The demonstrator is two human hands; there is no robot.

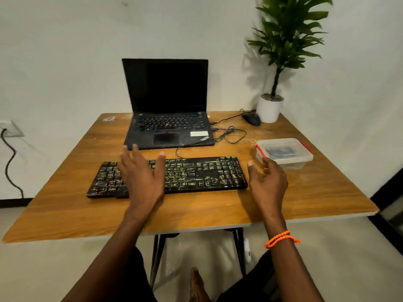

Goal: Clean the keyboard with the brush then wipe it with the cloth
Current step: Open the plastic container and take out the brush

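A black keyboard [196, 175] with dusty, pale-streaked keys lies across the middle of the wooden table [196, 210]. My left hand [141, 177] hovers over its left half with fingers spread straight, holding nothing. My right hand [268, 184] is just off the keyboard's right end, fingers loosely curled and empty, with an orange bead bracelet on the wrist. A lidded clear plastic box [284, 153] with dark contents stands to the right of the keyboard, just beyond my right fingertips. No brush or cloth shows in the open.
An open black laptop [168, 127] sits behind the keyboard, cables [231, 136] looping from its right side. A black mouse [251, 119] and a potted plant [270, 107] stand at the back right corner. A wall socket with a cord [9, 153] is at left.
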